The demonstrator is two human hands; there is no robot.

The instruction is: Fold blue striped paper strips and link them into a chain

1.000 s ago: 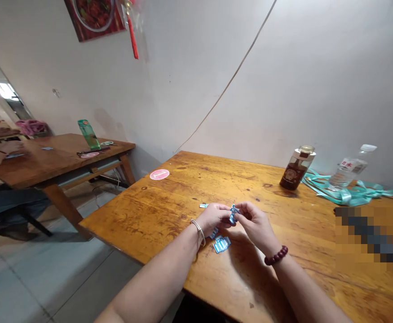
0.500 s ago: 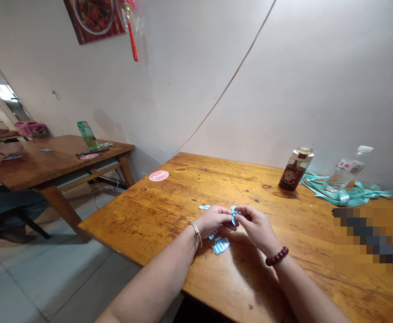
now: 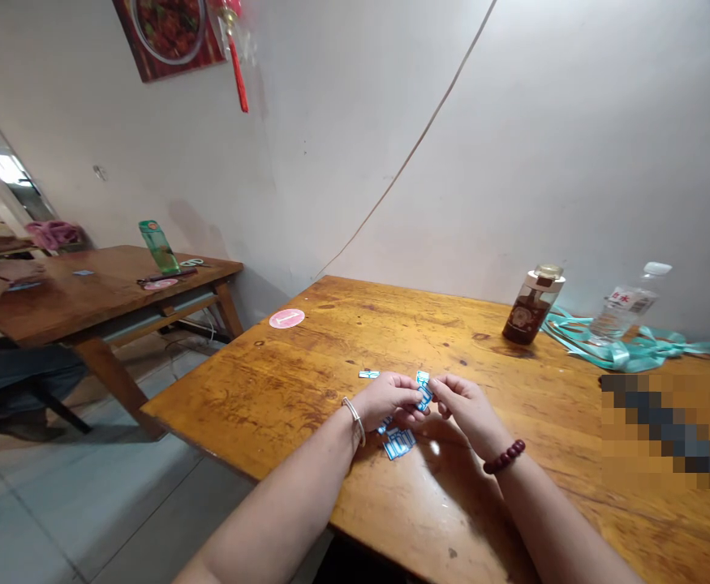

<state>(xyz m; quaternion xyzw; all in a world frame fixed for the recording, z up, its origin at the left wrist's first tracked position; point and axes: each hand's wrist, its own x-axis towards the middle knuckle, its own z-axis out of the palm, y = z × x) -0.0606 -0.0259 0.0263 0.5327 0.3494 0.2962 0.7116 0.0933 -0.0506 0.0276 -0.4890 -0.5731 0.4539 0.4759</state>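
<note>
The left hand (image 3: pixel 385 397) and right hand (image 3: pixel 465 407) seem to pinch a small blue-and-white card (image 3: pixel 423 391) between them, above a wooden table (image 3: pixel 257 381); a pile of cards (image 3: pixel 399 443) lies just nearer.

Small cards (image 3: pixel 399 444) on the table (image 3: pixel 257 381), water bottle (image 3: pixel 626 316) and ribbon (image 3: pixel 622 353) beyond the hands (image 3: pixel 385 399) (image 3: pixel 467 410)

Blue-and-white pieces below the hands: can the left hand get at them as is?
Probably yes. The blue-and-white pieces lie just below the left hand, with nothing between. But it seems to share a small blue-and-white piece with the right hand, so it would likely have to let go first.
</note>
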